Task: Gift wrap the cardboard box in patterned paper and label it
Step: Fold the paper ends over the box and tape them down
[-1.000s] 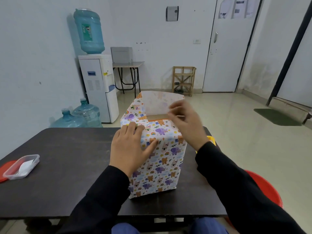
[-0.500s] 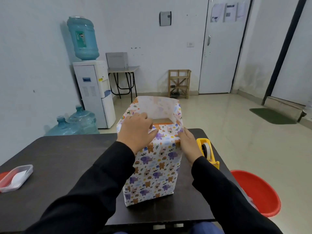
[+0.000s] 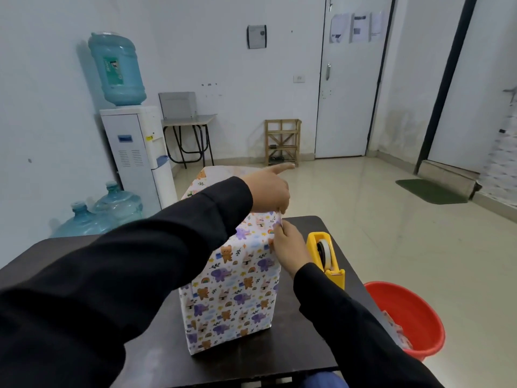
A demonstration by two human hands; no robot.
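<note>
The box [image 3: 235, 289] stands upright on the dark table [image 3: 279, 362], covered in white paper with elephants and bears. Its top paper flap [image 3: 221, 175] still stands up at the far side. My left hand [image 3: 268, 189] reaches across the top of the box to its right edge, index finger stretched forward, other fingers curled down onto the paper at the upper right corner. My right hand [image 3: 288, 247] sits against the box's right side just below that corner and pinches the paper fold there.
A yellow tape dispenser [image 3: 326, 254] stands on the table right beside my right hand. A red bucket [image 3: 405, 317] with paper scraps sits on the floor to the right. A water dispenser [image 3: 134, 147] and spare bottles [image 3: 112, 208] stand at the left wall.
My left hand has slid from the top middle of the box to its right top corner. My right hand stays at the right side, now pinching the fold. The view has tilted down.
</note>
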